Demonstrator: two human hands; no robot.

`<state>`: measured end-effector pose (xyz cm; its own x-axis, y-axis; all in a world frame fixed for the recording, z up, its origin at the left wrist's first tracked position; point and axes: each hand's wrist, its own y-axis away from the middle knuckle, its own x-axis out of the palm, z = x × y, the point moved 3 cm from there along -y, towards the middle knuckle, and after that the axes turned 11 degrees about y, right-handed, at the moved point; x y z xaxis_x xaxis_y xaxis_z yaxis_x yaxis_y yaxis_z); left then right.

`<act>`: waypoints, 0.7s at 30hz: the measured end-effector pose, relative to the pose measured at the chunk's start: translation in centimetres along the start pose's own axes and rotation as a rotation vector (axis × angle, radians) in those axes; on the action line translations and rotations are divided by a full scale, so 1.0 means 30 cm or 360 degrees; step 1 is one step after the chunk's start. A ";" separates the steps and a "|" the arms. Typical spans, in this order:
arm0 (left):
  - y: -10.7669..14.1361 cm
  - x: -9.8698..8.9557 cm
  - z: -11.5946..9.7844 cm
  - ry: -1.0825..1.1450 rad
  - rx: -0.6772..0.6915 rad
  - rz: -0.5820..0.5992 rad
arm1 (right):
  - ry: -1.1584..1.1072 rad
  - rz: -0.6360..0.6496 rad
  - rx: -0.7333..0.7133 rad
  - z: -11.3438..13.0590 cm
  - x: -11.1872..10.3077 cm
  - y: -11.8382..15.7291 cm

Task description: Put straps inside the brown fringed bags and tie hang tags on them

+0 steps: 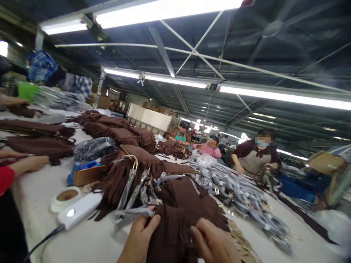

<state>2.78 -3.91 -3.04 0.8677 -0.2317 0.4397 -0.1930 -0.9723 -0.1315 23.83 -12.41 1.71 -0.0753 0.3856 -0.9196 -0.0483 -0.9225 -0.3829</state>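
A dark brown fringed bag (167, 233) lies at the bottom centre between my two hands. My left hand (141, 235) pinches the bag's upper left corner, by a metal ring and a plastic-wrapped strap (131, 212). At the bag's right side is my right hand (214, 241), its fingers curled against the brown fringe; the fingertips are partly hidden and blurred. Just beyond lies another brown fringed bag (189, 197). More brown bags (120, 136) with wrapped straps and gold clasps are piled farther back.
A tape roll (65, 199) and a white corded device (80, 210) lie on the table (41, 186) to the left. Wrapped straps (236, 188) are heaped on the right, near tan strips (242, 241). Another person's hand (35, 163) reaches in from the left. People work across the table.
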 end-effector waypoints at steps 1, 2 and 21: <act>0.008 0.015 -0.012 -0.0034 0.0022 0.0049 | -0.0025 -0.0109 -0.0120 0.050 -0.033 -0.029; 0.014 0.031 -0.022 -0.0042 0.0029 0.0113 | -0.0061 -0.0177 -0.0202 0.097 -0.058 -0.058; 0.012 0.068 -0.078 -0.0241 0.0204 -0.0019 | -0.0911 -0.0355 -0.0431 0.208 -0.133 -0.196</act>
<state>3.41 -4.81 -0.12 0.9305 -0.2040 0.3042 -0.1311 -0.9610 -0.2433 18.19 -8.42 8.18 -0.6123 0.4463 -0.6526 0.1219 -0.7623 -0.6357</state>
